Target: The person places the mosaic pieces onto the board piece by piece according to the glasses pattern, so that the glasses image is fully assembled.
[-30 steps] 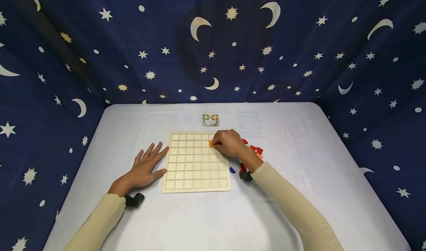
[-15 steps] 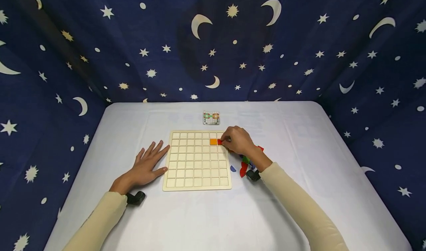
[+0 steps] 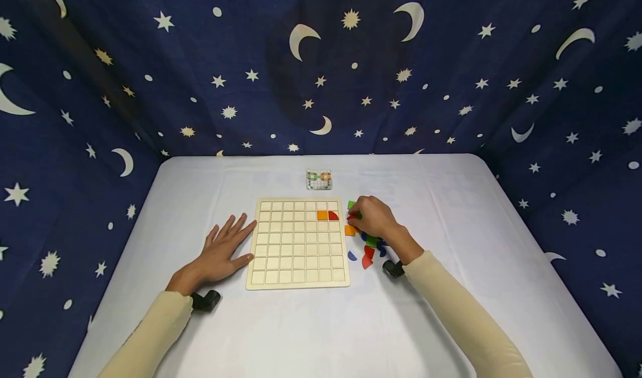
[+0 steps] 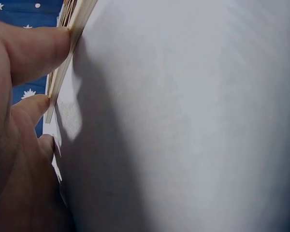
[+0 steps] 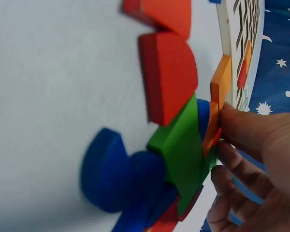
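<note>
My left hand (image 3: 220, 251) lies flat on the white table (image 3: 451, 211), fingers straight, tips against the pale wooden grid board (image 3: 298, 243) — steadying it. My right hand (image 3: 373, 216) is curled into the heap of glossy painted wooden pieces (image 3: 368, 243) just beside the board's right edge; whether it pinches one, I cannot tell. An orange square tile (image 3: 322, 215) and a red quarter-round tile (image 3: 333, 216) sit in adjacent cells. My worry — the overlapping smooth pieces could slide and scatter if a lower one is tugged.
</note>
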